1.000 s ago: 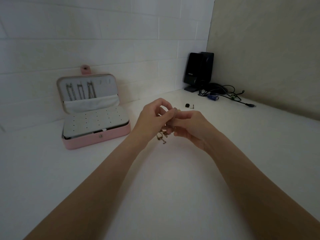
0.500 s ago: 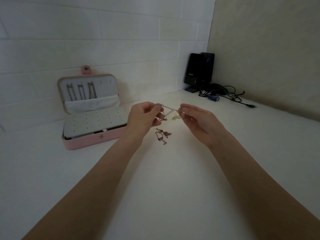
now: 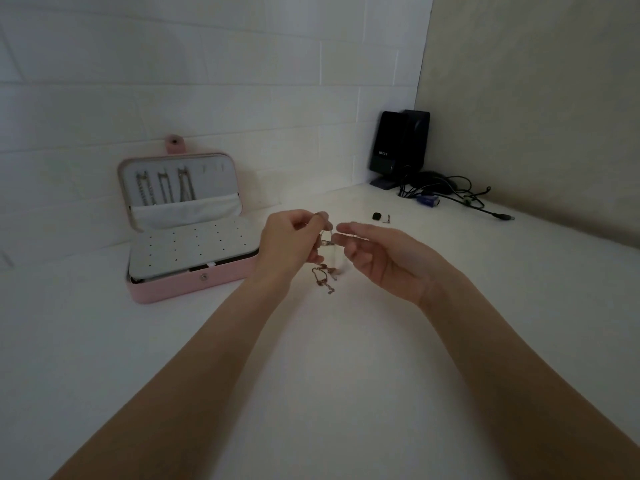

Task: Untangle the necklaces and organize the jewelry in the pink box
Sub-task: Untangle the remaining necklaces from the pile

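Pink box (image 3: 194,285) blocks left; speaker (image 3: 398,143), cables (image 3: 460,197) crowd far right corner; near tabletop (image 3: 311,393) open

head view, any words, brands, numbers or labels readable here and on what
"EDIFIER": small pale lettering on the front of the black speaker in the corner, only just legible.
Pink box: no text visible on it.
Blue plug among the cables: any marking is too small to read.

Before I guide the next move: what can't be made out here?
- Head view: whether the tangled chains are knotted; too fine, dim.
- Right hand: pinch point blurred.
- Left hand: curled fingers hide its grip.
- Pink box: compartments under the perforated panel hidden.
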`<state>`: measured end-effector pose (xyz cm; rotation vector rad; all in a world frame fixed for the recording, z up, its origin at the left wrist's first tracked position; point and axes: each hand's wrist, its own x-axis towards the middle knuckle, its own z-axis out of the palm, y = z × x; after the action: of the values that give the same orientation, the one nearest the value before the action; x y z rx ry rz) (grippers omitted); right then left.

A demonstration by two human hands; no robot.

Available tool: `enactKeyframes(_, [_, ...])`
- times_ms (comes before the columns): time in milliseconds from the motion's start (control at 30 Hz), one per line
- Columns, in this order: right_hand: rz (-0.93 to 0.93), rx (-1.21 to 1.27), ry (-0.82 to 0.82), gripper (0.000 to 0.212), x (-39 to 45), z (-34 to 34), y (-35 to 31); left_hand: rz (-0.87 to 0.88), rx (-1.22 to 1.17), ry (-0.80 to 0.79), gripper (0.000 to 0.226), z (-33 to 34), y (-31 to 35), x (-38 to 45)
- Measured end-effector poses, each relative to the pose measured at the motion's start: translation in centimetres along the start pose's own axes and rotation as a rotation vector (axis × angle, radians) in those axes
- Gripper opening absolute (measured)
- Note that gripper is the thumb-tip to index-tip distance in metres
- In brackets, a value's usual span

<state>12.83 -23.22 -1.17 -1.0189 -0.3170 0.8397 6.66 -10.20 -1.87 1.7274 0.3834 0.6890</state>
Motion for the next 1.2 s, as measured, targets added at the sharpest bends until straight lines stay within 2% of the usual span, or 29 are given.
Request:
enactKeyframes(167, [-0.011,-0.240,-0.050,0.014,-0.2,0.3,0.3,0.105,0.160,-0.023,0.021,-0.1,0.0,0.2])
enactKeyframes(300, [-0.108,-0.419,-0.002,0.009,-0.1,0.4,0.6,0.240,0.318,-0.016,0.023,-0.1,0.3,0.2])
enactKeyframes(400, [-0.140,-0.492,0.030,0.006,-0.1,0.3,0.5,0.261,0.342,-0.031,0.020,-0.1,0.6,0.0])
enactKeyframes(567, [-0.192,-0.475,0.121,0.005,-0.2,-0.4,-0.2,0.184,0.272,-0.096,0.018,-0.4,0.3,0.2])
enactKeyframes(700, [-0.271,-0.428,0.122,0.007,-0.1,-0.5,-0.5,0.126,0.284,-0.145,0.023,-0.1,0.0,0.2])
enactKeyframes(867, [-0.322,-0.487,0.201,0.007,-0.1,-0.6,-0.6,-0.087,0.133,-0.273,0.029,-0.1,0.3,-0.3])
enactKeyframes(1033, [-0.315,-0.473,0.237,0.006,0.0,-0.7,-0.5,-0.220,0.060,-0.406,0.016,-0.4,0.6,-0.8])
enactKeyframes(1200, [-0.269,-0.416,0.201,0.006,-0.2,-0.5,-0.5,-0.314,-0.001,-0.416,0.007,-0.4,0.8,-0.9])
